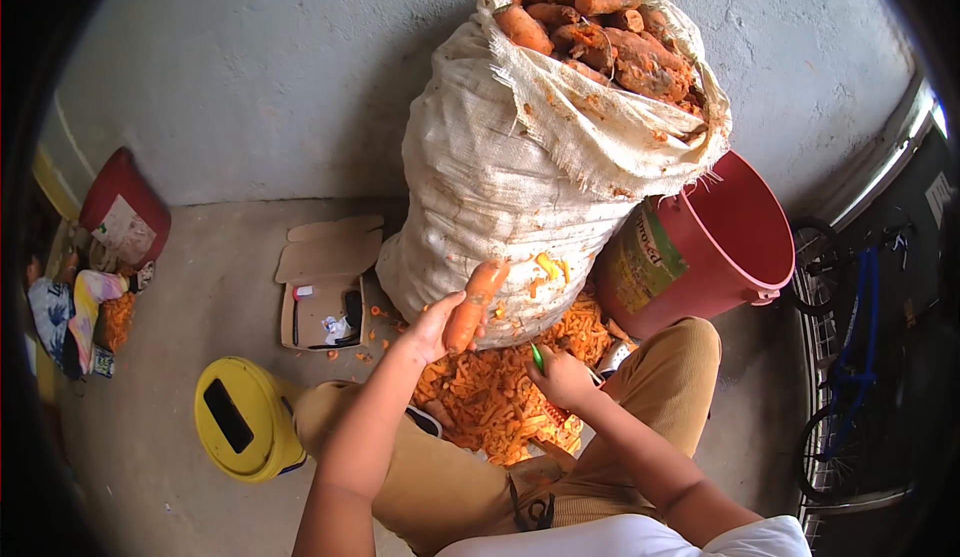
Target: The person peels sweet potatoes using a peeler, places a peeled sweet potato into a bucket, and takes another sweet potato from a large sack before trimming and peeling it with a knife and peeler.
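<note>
My left hand [436,329] is wrapped round a thick orange carrot [476,307], held upright in front of the sack. To its right, my right hand [563,379] is closed on a small tool with a green handle [538,359]; its working end is hard to make out. Below and between both hands lies a heap of orange carrot pieces [480,397]. The tall white woven sack [480,172] stands open just beyond, filled at the top with whole, dirty carrots [610,32].
A red bucket [730,227] stands right of the sack. On the left are an open cardboard box [325,287], a yellow bucket [245,417] with a phone [228,415] on its lid, and a red container [125,207]. A blue bicycle [855,367] is at far right.
</note>
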Tool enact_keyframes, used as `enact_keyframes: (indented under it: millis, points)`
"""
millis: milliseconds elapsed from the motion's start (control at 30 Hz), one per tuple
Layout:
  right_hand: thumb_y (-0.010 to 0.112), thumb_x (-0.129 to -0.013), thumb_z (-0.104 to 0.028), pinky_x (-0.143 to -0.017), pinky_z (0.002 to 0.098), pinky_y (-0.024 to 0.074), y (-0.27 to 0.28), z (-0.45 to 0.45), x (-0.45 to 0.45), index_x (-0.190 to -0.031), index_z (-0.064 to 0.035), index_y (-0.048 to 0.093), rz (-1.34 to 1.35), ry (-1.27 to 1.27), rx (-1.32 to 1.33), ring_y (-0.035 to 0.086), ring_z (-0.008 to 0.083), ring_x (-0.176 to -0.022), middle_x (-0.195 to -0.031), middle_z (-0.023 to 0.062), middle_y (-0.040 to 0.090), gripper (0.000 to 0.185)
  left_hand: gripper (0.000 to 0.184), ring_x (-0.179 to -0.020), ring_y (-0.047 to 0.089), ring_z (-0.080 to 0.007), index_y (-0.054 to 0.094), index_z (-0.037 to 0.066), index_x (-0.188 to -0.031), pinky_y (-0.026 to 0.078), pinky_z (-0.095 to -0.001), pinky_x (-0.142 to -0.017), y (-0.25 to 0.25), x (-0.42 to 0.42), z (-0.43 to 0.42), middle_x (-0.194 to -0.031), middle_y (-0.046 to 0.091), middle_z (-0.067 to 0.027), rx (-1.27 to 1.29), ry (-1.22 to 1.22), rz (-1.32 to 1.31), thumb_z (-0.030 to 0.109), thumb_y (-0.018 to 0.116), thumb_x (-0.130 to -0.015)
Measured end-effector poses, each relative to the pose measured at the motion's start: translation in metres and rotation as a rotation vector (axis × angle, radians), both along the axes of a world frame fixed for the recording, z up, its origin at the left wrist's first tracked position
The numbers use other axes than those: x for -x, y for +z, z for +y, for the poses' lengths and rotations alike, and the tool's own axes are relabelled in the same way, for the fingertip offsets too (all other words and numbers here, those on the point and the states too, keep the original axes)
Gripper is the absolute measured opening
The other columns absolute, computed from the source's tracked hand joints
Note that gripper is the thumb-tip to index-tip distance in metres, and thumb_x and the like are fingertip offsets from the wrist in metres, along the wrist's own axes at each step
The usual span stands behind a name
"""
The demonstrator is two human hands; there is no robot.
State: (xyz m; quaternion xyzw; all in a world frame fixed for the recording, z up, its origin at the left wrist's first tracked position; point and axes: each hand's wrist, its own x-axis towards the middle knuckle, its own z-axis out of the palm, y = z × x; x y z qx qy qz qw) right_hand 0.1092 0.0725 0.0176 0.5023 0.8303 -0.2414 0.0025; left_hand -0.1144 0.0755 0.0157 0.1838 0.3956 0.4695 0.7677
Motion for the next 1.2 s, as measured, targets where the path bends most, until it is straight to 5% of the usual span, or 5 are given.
enact_keyframes:
  millis: [200, 600, 1000, 1100, 1200]
  points:
    - [0.033, -0.085, -0.045, -0.047, 0.0418, 0.0430, 0.023, 0.006, 0.019, -0.094, -0.0009, 0.043, -0.032, 0.187, -0.102, 0.055, 0.0336, -0.051, -0.056, 0.0163, 0.055, 0.046, 0.038, -0.049, 0.043, -0.0111, 0.046, 0.007, -0.095, 0.031, -0.0213, -0.036, -0.010, -0.002, -0.002, -0.073, 0.050, -0.0069, 0.058, -0.039, -0.146, 0.041, 0.032, -0.087]
    - [0.030, -0.085, -0.047, -0.050, 0.0418, 0.0436, 0.036, 0.022, 0.031, -0.089, -0.0020, 0.046, -0.054, 0.340, -0.056, 0.056, 0.0331, -0.055, -0.057, 0.0159, 0.055, 0.048, 0.040, -0.041, 0.045, -0.0124, 0.047, 0.009, -0.083, 0.031, -0.0219, -0.030, -0.011, -0.015, -0.001, -0.060, 0.049, -0.0064, 0.155, -0.023, 0.128, 0.042, 0.025, -0.088]
    - [0.035, -0.084, -0.046, -0.039, 0.0307, 0.0436, 0.018, 0.037, 0.028, -0.093, -0.0026, 0.044, -0.415, 0.143, -0.355, 0.058, 0.0209, -0.048, -0.054, 0.0062, 0.057, 0.045, 0.039, -0.045, 0.043, -0.0119, 0.041, 0.008, -0.090, 0.030, -0.0218, -0.032, -0.010, -0.022, -0.003, -0.064, 0.046, -0.0055, 0.228, -0.089, 0.117, 0.042, 0.024, -0.089]
    - [0.033, -0.087, -0.042, -0.039, 0.0312, 0.0449, 0.027, 0.062, 0.017, -0.095, 0.0006, 0.042, -0.324, -0.096, -0.259, 0.057, 0.0216, -0.047, -0.056, 0.0054, 0.057, 0.044, 0.040, -0.044, 0.042, -0.0114, 0.041, 0.006, -0.092, 0.031, -0.0220, -0.033, -0.002, -0.028, -0.009, -0.064, 0.046, -0.0051, 0.217, -0.076, 0.100, 0.041, 0.023, -0.089]
    - [0.030, -0.087, -0.043, -0.038, 0.0306, 0.0440, 0.031, 0.055, 0.019, -0.094, 0.0009, 0.042, -0.314, -0.041, -0.159, 0.057, 0.0236, -0.047, -0.058, 0.0094, 0.057, 0.046, 0.039, -0.045, 0.043, -0.0112, 0.041, 0.006, -0.093, 0.031, -0.0221, -0.033, -0.011, -0.019, -0.005, -0.063, 0.046, -0.0059, 0.199, -0.040, 0.043, 0.040, 0.022, -0.090]
